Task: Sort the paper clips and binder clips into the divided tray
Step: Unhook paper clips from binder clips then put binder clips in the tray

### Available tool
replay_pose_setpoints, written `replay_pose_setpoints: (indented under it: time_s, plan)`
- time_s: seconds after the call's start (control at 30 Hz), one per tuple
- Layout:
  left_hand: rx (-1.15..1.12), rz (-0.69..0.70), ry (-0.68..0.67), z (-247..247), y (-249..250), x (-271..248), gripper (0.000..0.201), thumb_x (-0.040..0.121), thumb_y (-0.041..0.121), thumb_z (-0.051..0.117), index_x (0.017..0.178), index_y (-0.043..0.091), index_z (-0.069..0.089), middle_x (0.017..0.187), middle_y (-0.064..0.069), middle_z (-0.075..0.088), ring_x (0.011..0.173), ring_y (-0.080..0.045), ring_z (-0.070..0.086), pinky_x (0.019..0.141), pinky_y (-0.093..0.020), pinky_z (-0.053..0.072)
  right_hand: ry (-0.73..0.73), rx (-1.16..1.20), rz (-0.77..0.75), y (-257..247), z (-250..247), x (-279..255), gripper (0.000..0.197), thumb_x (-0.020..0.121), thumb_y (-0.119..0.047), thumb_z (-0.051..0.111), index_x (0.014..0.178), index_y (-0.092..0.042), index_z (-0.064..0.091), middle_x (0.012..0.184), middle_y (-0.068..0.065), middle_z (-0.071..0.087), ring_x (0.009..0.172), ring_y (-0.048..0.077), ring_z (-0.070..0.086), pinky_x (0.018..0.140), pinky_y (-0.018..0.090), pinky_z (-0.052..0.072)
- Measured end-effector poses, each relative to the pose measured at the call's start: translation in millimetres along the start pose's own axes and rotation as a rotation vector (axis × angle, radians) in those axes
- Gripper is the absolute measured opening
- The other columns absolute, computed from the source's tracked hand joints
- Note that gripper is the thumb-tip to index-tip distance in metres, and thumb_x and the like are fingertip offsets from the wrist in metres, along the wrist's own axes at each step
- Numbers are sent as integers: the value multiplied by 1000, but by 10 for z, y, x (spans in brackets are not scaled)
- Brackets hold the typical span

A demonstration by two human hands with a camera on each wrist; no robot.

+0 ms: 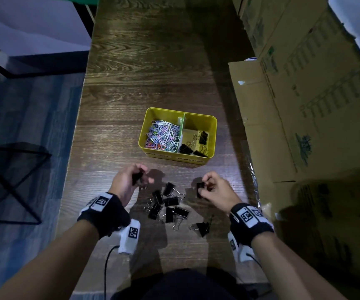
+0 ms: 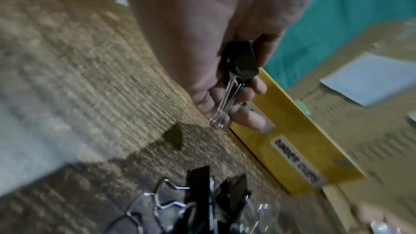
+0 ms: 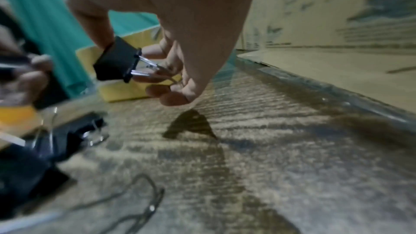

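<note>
Holding one binder clip in each of my hands: left hand (image 1: 129,180) pinches one, right hand (image 1: 214,188) another. Divided tray (image 1: 209,124) lies just ahead, binder compartment nearer my right; loose clips (image 1: 170,201) between hands.

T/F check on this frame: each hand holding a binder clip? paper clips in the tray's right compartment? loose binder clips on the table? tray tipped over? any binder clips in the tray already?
1. Each hand holds a black binder clip. True: the left hand grips one binder clip, the right hand another.
2. The paper clips lie in the right compartment. False: they fill the left compartment of the yellow tray.
3. Loose binder clips lie on the table between the hands. True.
4. The tray is tipped over. False: it stands upright.
5. The right compartment holds no binder clips. False: a few black ones lie in it.
</note>
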State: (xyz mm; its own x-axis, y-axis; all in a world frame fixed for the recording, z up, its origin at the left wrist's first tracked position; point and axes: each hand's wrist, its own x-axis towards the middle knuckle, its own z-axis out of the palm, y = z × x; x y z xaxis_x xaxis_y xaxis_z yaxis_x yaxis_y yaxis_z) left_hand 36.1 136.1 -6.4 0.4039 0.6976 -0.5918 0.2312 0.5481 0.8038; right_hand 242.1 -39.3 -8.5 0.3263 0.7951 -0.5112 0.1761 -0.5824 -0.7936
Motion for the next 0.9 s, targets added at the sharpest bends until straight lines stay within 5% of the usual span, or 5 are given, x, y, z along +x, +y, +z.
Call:
replay_pose_setpoints:
  time_s: [0.13,0.2,0.33,0.6,0.9]
  plan:
    - [792,269,-401,148,-53,-185,23,77,39,45,73,25,62,61,3,62,56,-12,55,60,-27,43,-224,-218,-56,-50,-77,-138,9,83,-38,62,88,-38,55,97,-11,64,88,14,60,84,35,48]
    - [1279,384,-606,237,-154,-322,30,74,55,54,88,29,60,87,3,64,77,-14,59,72,-28,49,-419,-522,-75,-53,-33,-165,38,66,-62,69,93,-39,55,105,-6,64,94,17,59,86,36,48]
    - [1714,403,-592,340,-441,-474,42,82,43,58,117,26,42,121,-3,44,94,-29,55,83,-42,48,-581,-961,-138,38,135,-136,61,55,-62,77,104,-32,57,114,2,59,106,22,49,87,39,46]
    - [1651,585,-480,277,-566,-453,42,81,40,45,120,24,52,118,-1,58,90,-26,64,85,-35,41,-503,-824,-139,211,151,-128,40,79,-47,68,111,-24,57,115,2,56,108,20,44,87,36,42]
    - [930,276,-387,-27,-125,-307,20,60,43,56,75,30,58,75,1,69,62,-18,58,63,-23,45,-120,107,76,245,52,-145,44,58,-67,75,80,-35,54,89,-6,59,90,20,57,89,40,43]
